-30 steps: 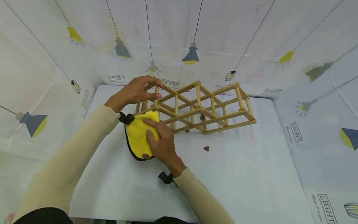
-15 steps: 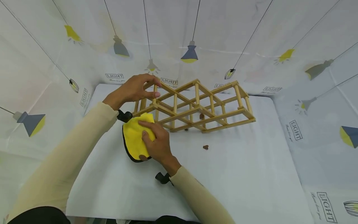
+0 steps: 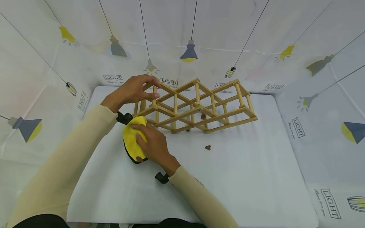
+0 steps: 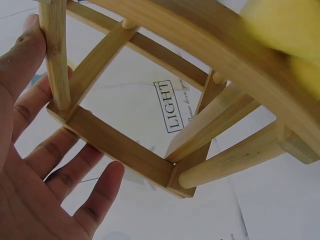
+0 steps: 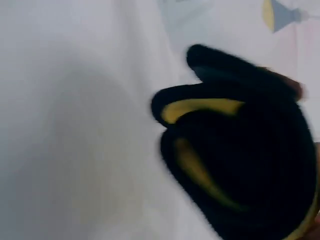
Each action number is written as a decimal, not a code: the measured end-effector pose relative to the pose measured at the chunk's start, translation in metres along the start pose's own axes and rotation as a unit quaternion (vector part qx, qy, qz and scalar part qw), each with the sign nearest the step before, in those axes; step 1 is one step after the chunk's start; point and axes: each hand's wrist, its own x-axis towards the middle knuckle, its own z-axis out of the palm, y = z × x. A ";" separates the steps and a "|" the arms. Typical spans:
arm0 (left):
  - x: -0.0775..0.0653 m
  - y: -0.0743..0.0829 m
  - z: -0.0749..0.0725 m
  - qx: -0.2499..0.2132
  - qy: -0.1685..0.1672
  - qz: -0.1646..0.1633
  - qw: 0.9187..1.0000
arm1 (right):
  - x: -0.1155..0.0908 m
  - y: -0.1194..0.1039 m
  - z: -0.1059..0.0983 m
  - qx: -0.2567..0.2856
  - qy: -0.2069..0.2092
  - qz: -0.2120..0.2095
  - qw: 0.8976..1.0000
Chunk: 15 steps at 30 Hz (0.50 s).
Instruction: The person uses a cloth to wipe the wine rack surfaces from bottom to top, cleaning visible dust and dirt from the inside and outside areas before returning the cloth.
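White table (image 3: 242, 177), pale lamp-printed walls (image 3: 222, 28)

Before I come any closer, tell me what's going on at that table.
A person is handling a wooden rack and a yellow, dark-edged cloth at a white table. The left fingers hold the rack's left end; the right fingers grip the cloth close by, though whether it touches the wood is hard to tell. One small brown piece lies in front of the rack, and another shows through its bars.
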 end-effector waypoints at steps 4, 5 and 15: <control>0.000 0.000 0.001 -0.007 -0.015 -0.005 1.000 | -0.001 0.012 0.002 -0.001 -0.016 0.127 0.992; 0.001 0.000 0.002 -0.007 -0.017 -0.003 1.000 | -0.005 0.016 0.003 -0.003 -0.020 0.165 0.986; -0.004 0.001 -0.005 -0.002 -0.010 -0.004 1.000 | -0.002 0.004 0.000 0.039 -0.004 0.047 0.998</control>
